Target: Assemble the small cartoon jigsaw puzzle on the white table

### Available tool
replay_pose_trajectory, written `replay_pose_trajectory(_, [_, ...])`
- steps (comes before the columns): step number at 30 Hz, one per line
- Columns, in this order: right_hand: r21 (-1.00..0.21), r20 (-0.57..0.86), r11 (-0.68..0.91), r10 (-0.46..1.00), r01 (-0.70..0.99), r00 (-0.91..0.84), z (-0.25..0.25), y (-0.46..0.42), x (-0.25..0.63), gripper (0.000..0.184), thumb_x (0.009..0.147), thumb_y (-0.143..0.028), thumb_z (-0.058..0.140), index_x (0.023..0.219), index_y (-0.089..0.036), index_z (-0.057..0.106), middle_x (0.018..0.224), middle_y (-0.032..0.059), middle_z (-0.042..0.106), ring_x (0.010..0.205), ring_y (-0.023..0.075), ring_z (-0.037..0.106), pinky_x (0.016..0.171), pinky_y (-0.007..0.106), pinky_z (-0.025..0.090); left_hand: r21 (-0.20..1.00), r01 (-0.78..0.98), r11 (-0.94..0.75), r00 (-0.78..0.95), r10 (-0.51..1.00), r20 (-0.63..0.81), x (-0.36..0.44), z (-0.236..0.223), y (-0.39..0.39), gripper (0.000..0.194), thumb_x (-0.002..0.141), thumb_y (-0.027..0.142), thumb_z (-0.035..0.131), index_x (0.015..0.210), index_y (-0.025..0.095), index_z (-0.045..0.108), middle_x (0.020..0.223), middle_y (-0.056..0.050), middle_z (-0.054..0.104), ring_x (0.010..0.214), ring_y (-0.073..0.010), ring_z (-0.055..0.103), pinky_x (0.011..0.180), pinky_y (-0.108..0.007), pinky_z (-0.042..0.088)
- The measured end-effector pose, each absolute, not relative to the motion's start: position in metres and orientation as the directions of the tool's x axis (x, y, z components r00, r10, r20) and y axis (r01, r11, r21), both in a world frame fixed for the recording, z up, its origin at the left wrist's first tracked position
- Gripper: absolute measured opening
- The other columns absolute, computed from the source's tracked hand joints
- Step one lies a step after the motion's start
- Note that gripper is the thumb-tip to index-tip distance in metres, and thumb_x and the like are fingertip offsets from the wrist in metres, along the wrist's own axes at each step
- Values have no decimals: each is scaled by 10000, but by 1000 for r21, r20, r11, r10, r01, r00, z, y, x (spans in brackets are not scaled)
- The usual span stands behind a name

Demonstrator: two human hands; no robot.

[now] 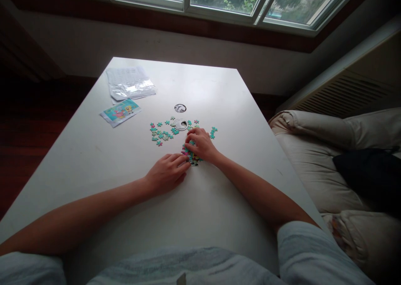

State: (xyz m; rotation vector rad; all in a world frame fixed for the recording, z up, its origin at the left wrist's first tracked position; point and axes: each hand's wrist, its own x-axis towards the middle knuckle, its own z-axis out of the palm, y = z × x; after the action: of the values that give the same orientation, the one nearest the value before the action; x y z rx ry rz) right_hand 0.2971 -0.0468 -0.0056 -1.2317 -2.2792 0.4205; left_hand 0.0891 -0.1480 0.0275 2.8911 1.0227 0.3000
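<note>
A small, partly joined jigsaw puzzle in teal, pink and yellow lies on the white table between my hands. My left hand rests on the tabletop with fingers stretched toward the puzzle, their tips touching its left edge. Over the upper part of the puzzle, my right hand is bent down with thumb and fingers drawn together on a jigsaw piece, largely hidden by the fingers. Loose jigsaw pieces, mostly teal, are scattered to the left. More teal pieces lie just right of my right hand.
Two round, silvery items lie beyond the pieces. Farther left are a printed cartoon picture and a clear plastic bag with paper. The white table stands below a window, with a cushioned beige seat on the right.
</note>
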Motion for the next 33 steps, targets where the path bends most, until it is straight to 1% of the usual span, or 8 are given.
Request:
replay_pose_trajectory(5, [-456,301,554,832,696,-466,-3,-50,296,52,844,-267,750,875,-250,712,1193,62,641,1144,285,522,957,456,389,121,618,-777,761,629,160,90,28,-148,306,989,229,486,1271,188,595,1367,-108,620,1278,-275,559,1038,-437,472])
replay_pose_trajectory(11, [-437,354,637,771,635,-530,0,-51,297,64,898,-223,691,922,-265,733,1170,45,689,1148,262,528,964,433,364,121,621,-775,755,632,174,89,28,-148,301,992,227,480,1266,197,600,1354,-107,628,1276,-270,566,1036,-432,471])
replay_pose_trajectory(15, [-406,388,717,696,566,-604,3,-49,301,98,947,-291,661,897,-261,740,1064,39,721,1055,237,549,942,414,362,124,619,-776,755,631,180,88,27,-148,304,989,230,490,1271,196,601,1362,-104,626,1277,-269,567,1041,-429,472])
replay_pose_trajectory(17, [-384,381,764,643,519,-665,5,-49,303,148,974,-315,629,896,-259,741,1011,35,732,998,223,566,920,406,364,127,617,-776,756,630,177,88,27,-148,307,994,228,479,1274,188,600,1362,-106,627,1277,-269,568,1038,-428,479])
replay_pose_trajectory(19, [-367,359,800,593,475,-721,7,-49,305,177,994,-309,588,921,-262,743,1012,33,740,969,211,587,913,402,369,130,617,-776,756,630,178,87,27,-148,304,1002,226,461,1268,182,603,1358,-108,630,1274,-266,573,1031,-424,487])
replay_pose_trajectory(22, [-351,326,826,549,441,-770,11,-51,307,208,1003,-280,541,977,-281,748,1055,33,747,1000,212,613,942,411,378,138,614,-777,754,629,190,87,28,-148,286,1008,218,445,1234,190,618,1342,-111,641,1267,-256,584,1027,-413,494])
replay_pose_trajectory(27, [-317,298,851,508,418,-808,19,-54,311,221,983,-272,548,1034,-290,762,1078,42,755,1084,234,625,1001,439,388,148,612,-777,751,630,200,88,30,-147,274,993,202,462,1211,202,628,1322,-111,653,1268,-250,589,1021,-407,502])
replay_pose_trajectory(33, [-356,323,853,495,381,-807,23,-53,316,204,963,-276,586,1059,-302,764,1089,23,773,1127,233,642,1030,448,394,142,617,-774,746,633,206,89,30,-147,268,985,214,489,1215,205,626,1351,-107,642,1274,-257,581,1014,-415,504])
